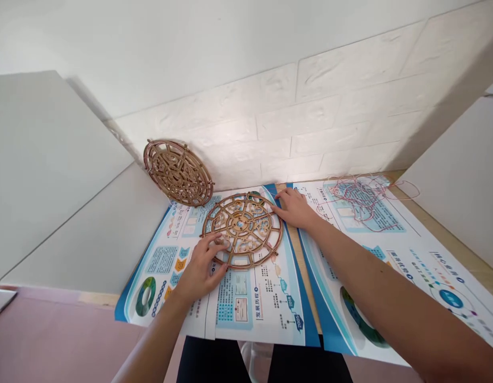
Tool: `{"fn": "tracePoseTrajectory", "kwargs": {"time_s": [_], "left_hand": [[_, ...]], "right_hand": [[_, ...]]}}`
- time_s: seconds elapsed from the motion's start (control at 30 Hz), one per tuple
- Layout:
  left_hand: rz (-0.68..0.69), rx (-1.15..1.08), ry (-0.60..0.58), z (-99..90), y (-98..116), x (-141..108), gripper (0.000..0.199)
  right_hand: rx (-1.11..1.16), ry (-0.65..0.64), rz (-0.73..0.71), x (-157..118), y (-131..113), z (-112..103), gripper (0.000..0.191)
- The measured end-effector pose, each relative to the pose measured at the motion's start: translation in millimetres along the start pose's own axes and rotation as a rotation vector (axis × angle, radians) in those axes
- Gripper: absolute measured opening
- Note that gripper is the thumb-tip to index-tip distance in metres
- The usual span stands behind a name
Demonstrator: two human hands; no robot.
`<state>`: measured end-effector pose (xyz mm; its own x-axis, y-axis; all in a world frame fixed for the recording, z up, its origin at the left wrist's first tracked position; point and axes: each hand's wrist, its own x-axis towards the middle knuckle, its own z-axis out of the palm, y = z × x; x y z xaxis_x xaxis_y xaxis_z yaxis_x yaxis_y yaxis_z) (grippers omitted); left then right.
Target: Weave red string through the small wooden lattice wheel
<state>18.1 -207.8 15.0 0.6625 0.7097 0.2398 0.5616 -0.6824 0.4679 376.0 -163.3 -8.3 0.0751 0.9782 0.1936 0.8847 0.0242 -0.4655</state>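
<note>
A round openwork disc [250, 259], gold-brown with ornate cutouts and a hub in the middle, lies flat on printed paper sheets in front of me. My left hand [202, 266] rests at its near left edge, fingers spread over the rim and thumb by the lower edge. At the upper right rim is my right hand [296, 207], its thumb close to the frame and its fingers bent. A thin strand shows at those fingertips. Pink thread [360, 199] lies in a loose tangle to the right, with one strand running toward my right hand.
A second openwork disc [178, 173] leans against the white brick-patterned wall [278, 127] at the back left. Printed sheets [270, 314] cover the wooden tabletop [296, 247]. White panels [74, 223] flank both sides. My dark-clothed legs [214, 361] are below the front edge.
</note>
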Motion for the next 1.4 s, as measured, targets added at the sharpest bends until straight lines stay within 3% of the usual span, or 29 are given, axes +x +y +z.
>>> {"fn": "tracePoseTrajectory", "kwargs": {"time_s": [0.23,0.77,1.4], "left_hand": [[0.104,0.047,-0.066,-1.7,3.8,0.7,0.027],[-0.002,-0.009,-0.141,-2.1,4.9,0.3,0.024],[0.013,0.009,-0.169,-0.7,2.9,-0.1,0.028]], "right_hand": [[-0.032,-0.022,0.003,2.7,-2.1,3.0,0.035],[-0.058,-0.033,0.010,3.7,-2.3,4.6,0.037],[-0.071,-0.030,0.001,0.0,-3.5,2.0,0.035]]}}
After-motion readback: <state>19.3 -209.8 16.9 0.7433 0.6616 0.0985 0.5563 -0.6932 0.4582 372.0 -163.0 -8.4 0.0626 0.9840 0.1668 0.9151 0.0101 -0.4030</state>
